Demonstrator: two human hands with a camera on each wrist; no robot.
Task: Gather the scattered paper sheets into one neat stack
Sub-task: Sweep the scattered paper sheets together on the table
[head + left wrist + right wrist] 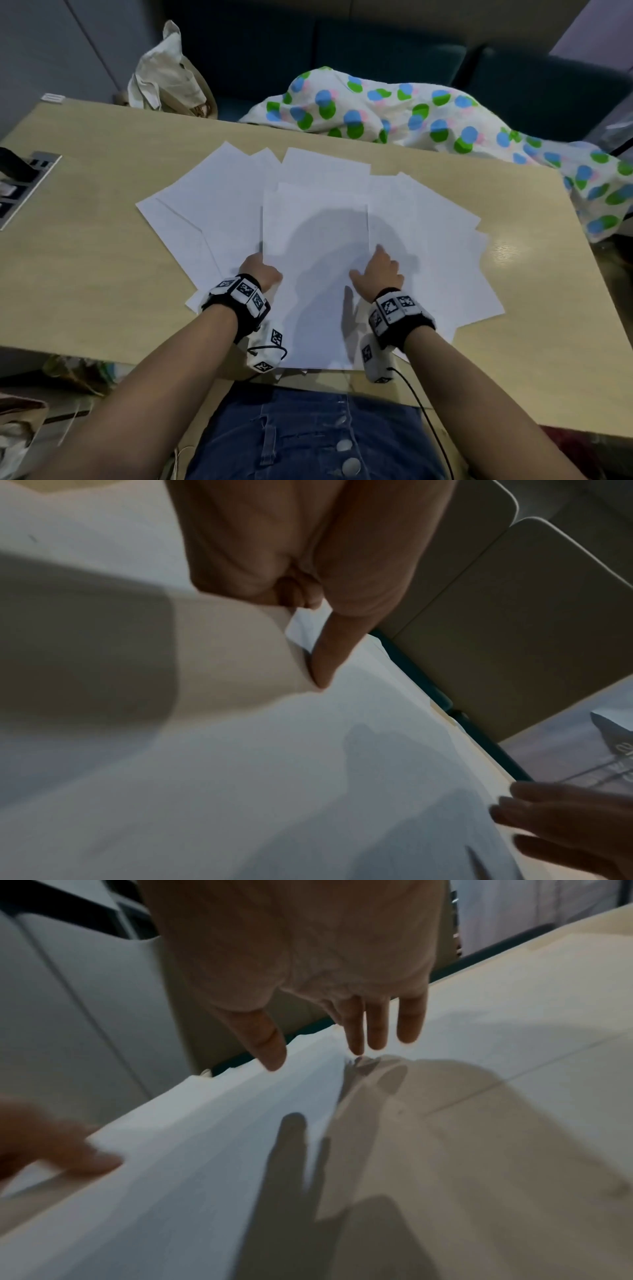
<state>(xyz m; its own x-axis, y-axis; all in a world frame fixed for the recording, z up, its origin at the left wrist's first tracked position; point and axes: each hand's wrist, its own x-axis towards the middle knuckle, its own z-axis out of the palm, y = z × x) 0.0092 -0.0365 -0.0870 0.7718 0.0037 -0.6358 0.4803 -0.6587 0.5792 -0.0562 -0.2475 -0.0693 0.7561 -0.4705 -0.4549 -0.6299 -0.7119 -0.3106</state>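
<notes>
Several white paper sheets (pixel 318 219) lie fanned out and overlapping on the light wooden table (pixel 85 257). The centre sheet (pixel 308 274) lies on top and reaches the table's near edge. My left hand (pixel 262 270) is at this sheet's left edge, fingers curled, pinching the edge between thumb and fingers (pixel 308 642). My right hand (pixel 376 274) lies spread over the sheets to the right of centre. Its fingers (pixel 377 1031) are straight, with the tips at or just above the paper. Each wrist view shows the other hand's fingertips on the paper.
A white cloth with blue and green dots (pixel 411 109) lies beyond the table's far edge and hangs over its right corner. A cream canvas bag (pixel 168 78) stands behind the far left corner. A socket panel (pixel 24 185) is set in the table at the left. Bare wood borders the sheets.
</notes>
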